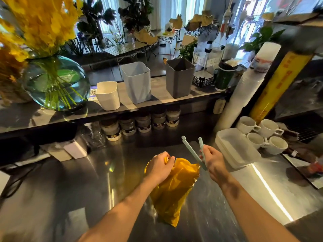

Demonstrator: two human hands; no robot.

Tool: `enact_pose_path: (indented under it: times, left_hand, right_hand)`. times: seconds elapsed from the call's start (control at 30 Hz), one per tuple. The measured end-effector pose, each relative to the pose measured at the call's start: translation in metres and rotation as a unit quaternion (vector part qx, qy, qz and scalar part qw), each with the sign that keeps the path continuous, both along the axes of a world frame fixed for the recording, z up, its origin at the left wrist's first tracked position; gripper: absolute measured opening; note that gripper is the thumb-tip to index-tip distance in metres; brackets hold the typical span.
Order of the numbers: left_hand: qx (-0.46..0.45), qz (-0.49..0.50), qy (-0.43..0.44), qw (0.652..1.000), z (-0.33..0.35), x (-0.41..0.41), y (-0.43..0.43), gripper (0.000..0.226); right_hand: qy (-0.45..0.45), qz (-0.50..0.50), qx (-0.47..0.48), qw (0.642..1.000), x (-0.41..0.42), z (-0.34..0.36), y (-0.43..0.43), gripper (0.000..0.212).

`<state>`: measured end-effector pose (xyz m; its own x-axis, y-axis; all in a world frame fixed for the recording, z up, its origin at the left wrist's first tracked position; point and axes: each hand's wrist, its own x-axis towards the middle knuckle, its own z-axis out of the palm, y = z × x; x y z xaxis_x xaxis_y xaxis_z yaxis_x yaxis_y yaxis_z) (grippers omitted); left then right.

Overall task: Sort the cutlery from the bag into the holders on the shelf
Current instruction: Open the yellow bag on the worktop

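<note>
Left hand (161,165) is pinching the top of the yellow bag (174,186), which is lying on the steel counter (87,180). Right hand (214,163), just right of the bag, is gripping a spread-open green clip (191,151). Holders (137,82) are standing beyond the bag.

- Your left hand (160,165) grips the top of the yellow plastic bag (173,191), which lies on the shiny metal counter (104,180).
- Your right hand (212,163) holds a pale green plastic clip (192,151). Its two long arms are spread apart.
- Three holders stand in a row on the dark shelf (158,95): a small white plastic holder (107,95), a pale grey plastic holder (137,82) and a dark grey plastic holder (180,77).
</note>
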<state>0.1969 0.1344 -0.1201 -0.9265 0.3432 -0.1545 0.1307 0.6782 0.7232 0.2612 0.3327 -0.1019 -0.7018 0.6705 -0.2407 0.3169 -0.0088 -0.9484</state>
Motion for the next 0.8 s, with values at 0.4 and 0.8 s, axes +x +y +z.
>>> enact_pose_path:
  times: [0.4,0.8]
  left_hand:
    - [-0.059,0.029,0.042,0.997,-0.005,-0.015,0.009,0.062]
    - [-0.071,0.065,0.028,0.995,0.000,-0.037,0.003,0.064]
  right_hand:
    - [-0.038,0.032,-0.145,0.988,-0.090,-0.020,0.005,0.020]
    - [-0.084,0.059,-0.301,0.948,-0.162,-0.054,-0.016,0.020]
